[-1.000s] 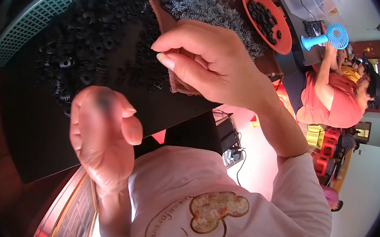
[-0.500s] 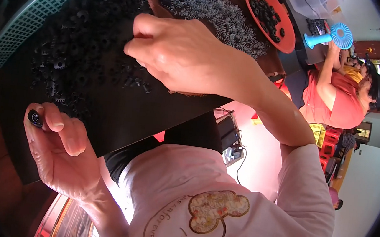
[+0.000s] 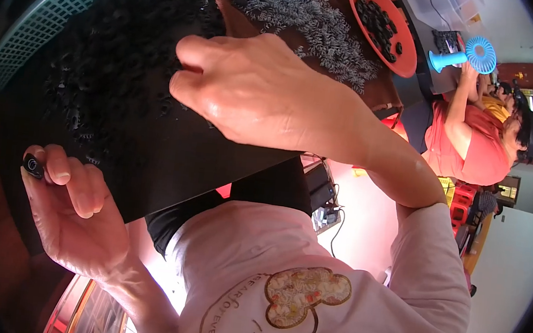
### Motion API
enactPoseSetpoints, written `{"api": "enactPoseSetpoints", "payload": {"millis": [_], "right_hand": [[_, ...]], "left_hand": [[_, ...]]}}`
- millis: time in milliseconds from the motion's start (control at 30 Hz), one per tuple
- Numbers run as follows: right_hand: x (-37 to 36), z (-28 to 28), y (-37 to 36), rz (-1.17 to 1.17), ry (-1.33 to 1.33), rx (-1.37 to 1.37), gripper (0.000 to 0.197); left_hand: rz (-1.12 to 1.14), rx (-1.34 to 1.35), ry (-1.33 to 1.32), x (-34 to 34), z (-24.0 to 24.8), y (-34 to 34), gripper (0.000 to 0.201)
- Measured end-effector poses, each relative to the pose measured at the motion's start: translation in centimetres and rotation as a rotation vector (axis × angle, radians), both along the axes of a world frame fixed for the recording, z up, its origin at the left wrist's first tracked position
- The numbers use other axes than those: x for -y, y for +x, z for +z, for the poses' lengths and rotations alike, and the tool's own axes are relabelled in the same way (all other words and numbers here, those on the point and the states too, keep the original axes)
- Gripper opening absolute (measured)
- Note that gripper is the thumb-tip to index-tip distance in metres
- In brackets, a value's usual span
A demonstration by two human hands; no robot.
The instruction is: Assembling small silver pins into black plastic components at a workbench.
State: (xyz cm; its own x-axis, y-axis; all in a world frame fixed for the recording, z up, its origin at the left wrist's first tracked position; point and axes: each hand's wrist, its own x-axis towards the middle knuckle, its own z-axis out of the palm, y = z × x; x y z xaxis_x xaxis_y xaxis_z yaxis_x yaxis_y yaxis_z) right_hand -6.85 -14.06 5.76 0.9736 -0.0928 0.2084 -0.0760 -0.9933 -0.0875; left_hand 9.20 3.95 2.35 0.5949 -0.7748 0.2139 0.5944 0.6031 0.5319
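My left hand is at the lower left, palm up, by the table's near edge. Its thumb and forefinger pinch a small black plastic piece with a pale ring on its face. My right hand hovers over the dark table, thumb and forefinger drawn together. What its fingertips hold, if anything, is hidden. Beyond and to the left of it spreads a heap of small black plastic parts, some ring-shaped. At the far middle lies a pile of small pale coils, which look like springs.
A teal perforated basket borders the black heap on the left. At the far right of the table, a red tray holds several black pieces. A co-worker in a red shirt sits to the right, holding a blue fan.
My left hand has shifted a little left with the black piece still pinched. My right hand has turned slightly at the wrist, and its fingertips sit slightly lower in the picture.
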Motion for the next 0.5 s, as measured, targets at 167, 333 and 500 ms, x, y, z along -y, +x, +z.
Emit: {"api": "enactPoseSetpoints", "payload": {"millis": [167, 333, 500], "right_hand": [[-0.2, 0.0, 0.0, 0.042, 0.068, 0.055, 0.008], [-0.1, -0.3, -0.2, 0.02, 0.064, 0.016, 0.008], [0.0, -0.5, 0.1, 0.0, 0.039, 0.002, 0.01]], "left_hand": [[0.044, -0.037, 0.009, -0.5, 0.0, 0.6, 0.024], [0.021, -0.056, -0.004, -0.9, 0.1, 1.3, 0.024], [-0.01, -0.04, -0.012, -0.7, 0.4, 1.1, 0.023]]}}
